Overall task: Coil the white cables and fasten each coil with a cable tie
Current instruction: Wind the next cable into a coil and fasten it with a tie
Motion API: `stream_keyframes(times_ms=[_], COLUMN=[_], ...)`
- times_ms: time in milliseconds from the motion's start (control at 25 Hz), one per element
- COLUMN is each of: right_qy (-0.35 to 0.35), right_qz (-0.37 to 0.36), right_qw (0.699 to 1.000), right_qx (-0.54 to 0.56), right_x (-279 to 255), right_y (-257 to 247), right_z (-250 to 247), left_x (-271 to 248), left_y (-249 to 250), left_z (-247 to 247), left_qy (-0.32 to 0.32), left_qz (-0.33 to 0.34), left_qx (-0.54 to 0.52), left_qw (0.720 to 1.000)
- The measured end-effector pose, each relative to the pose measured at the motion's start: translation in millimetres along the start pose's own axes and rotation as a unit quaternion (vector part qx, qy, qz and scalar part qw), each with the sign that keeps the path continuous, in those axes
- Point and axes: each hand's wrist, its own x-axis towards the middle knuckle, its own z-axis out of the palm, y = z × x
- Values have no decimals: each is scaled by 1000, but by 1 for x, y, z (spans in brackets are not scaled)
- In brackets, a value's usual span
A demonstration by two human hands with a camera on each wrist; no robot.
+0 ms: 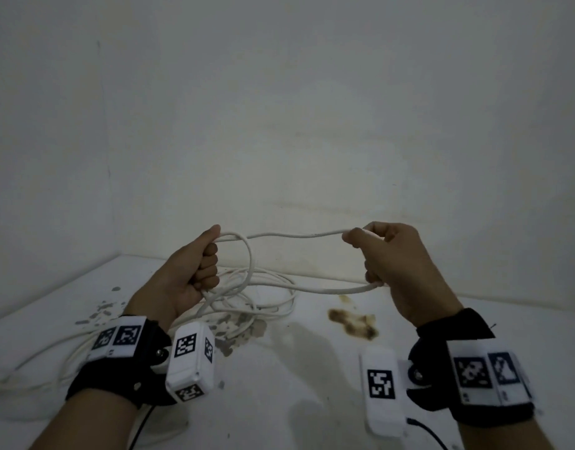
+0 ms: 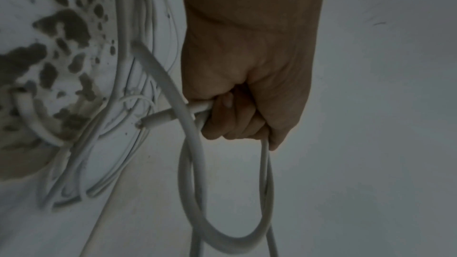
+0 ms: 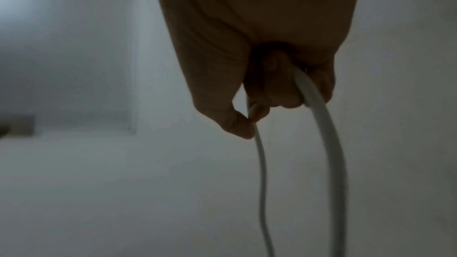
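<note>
A white cable (image 1: 295, 236) stretches between both hands above the white surface. My left hand (image 1: 195, 267) grips a small loop of it (image 1: 248, 258) in a fist; in the left wrist view the loop (image 2: 195, 183) hangs below the curled fingers (image 2: 230, 122), with a cable end (image 2: 160, 117) sticking out beside them. My right hand (image 1: 386, 258) holds the cable in a bend: thumb and forefinger pinch the upper strand, the lower fingers curl round the lower strand (image 1: 344, 290). In the right wrist view two strands (image 3: 323, 144) run down from that hand (image 3: 262, 93). No cable tie shows.
More white cable lies in loose tangled loops (image 1: 266, 300) on the surface behind my left hand, and further strands (image 1: 52, 355) trail off to the left. Brown stains (image 1: 354, 323) and grey blotches (image 1: 240, 329) mark the surface. A white wall stands close behind.
</note>
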Motion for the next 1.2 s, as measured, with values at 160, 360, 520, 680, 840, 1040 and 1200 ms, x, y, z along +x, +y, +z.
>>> stream_keyframes(times_ms=[160, 360, 520, 680, 840, 1040, 1200], right_qy=[59, -54, -179, -136, -117, -170, -268], right_qz=[-126, 90, 153, 22, -104, -135, -184], right_qw=[980, 973, 898, 991, 934, 835, 795], right_qx=[-140, 207, 371, -3, -321, -505, -513], right_x=[-11, -7, -10, -17, -16, -38, -58], right_y=[-14, -26, -39, -29, -11, -28, -40], right_z=[3, -8, -25, -12, 6, 12, 30], left_x=[-1, -7, 0, 12, 21, 25, 21], left_y=[6, 13, 2, -7, -5, -1, 7], left_z=[-13, -36, -50, -56, -56, -65, -52], left_qy=[-1, -38, -5, 55, 91, 17, -83], left_qz=[3, -8, -18, -25, -46, -93, -57], left_qx=[16, 95, 90, 6, -120, -193, -211], left_qw=[1000, 995, 996, 998, 987, 977, 972])
